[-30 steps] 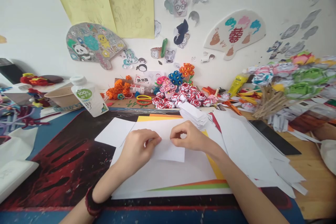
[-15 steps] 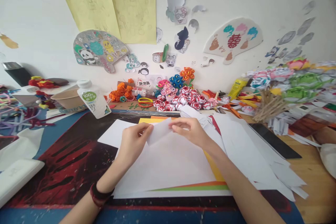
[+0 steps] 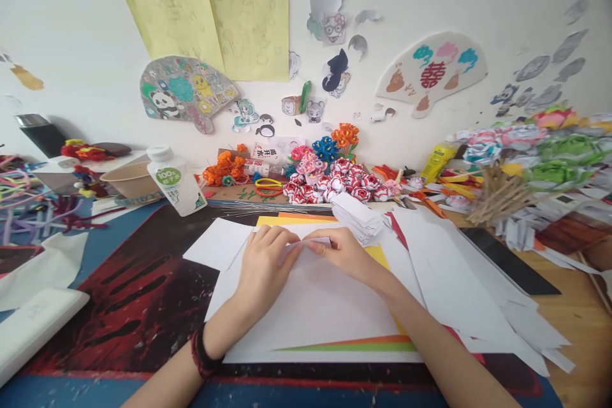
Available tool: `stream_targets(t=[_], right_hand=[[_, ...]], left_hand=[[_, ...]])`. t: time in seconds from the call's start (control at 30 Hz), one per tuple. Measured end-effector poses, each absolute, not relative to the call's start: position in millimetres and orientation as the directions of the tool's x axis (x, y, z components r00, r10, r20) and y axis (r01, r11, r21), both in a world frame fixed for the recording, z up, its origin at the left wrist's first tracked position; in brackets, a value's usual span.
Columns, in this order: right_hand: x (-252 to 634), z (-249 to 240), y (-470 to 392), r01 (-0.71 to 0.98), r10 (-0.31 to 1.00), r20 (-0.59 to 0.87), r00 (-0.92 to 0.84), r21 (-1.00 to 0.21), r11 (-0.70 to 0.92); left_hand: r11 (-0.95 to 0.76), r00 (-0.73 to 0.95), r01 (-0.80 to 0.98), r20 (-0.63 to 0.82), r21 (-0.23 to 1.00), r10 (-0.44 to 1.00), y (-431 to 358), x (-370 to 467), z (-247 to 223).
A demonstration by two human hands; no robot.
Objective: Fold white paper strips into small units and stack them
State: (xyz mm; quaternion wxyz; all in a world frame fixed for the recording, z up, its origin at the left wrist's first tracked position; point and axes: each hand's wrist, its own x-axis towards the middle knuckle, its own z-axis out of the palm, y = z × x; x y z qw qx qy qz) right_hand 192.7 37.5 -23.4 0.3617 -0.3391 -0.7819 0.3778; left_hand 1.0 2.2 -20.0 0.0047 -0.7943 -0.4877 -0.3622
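A small piece of white paper [image 3: 310,259] is held up between both hands, its near face tilted toward me and partly covered by the fingers. My left hand [image 3: 266,262] pinches its left side, thumb against the near face. On the other side, my right hand [image 3: 342,251] grips the top edge between thumb and bent fingers. The two hands' fingertips almost meet at the top. Below them lies a large white sheet [image 3: 329,312] on a stack with yellow, orange and green edges. A smaller white sheet [image 3: 215,245] pokes out at the left.
A pile of folded white slips [image 3: 356,217] lies behind my right hand. White sheets [image 3: 459,274] spread to the right beside a black flat strip [image 3: 509,260]. A white bottle [image 3: 176,182] stands back left. Red-and-white paper flowers [image 3: 351,180] line the wall.
My hands have drawn together on the small paper. The left moved right and turned its back to me; the paper now shows less of its face. The view shifted slightly left.
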Motion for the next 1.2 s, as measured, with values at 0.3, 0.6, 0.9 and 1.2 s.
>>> stream_targets(t=[0.3,0.6,0.9,1.2], right_hand=[[188,-26,35,0.310,0.802,0.402,-0.442,-0.770,0.557],[208,-20,40,0.308,0.855,0.492,-0.162,-0.798,0.518],[217,-21,53,0.183,0.938,0.347,-0.006,-0.922,0.342],[210,-8,57,0.141,0.922,0.176,-0.345,-0.961,0.237]], left_hand=[[-0.476,0.289,0.722,0.406,0.502,0.867,-3,9,-18],[-0.378,0.252,0.673,0.284,0.635,0.925,6,-2,-10],[-0.378,0.213,0.563,0.313,0.735,0.925,12,-7,-8],[-0.320,0.284,0.435,0.209,0.841,0.936,29,-15,11]])
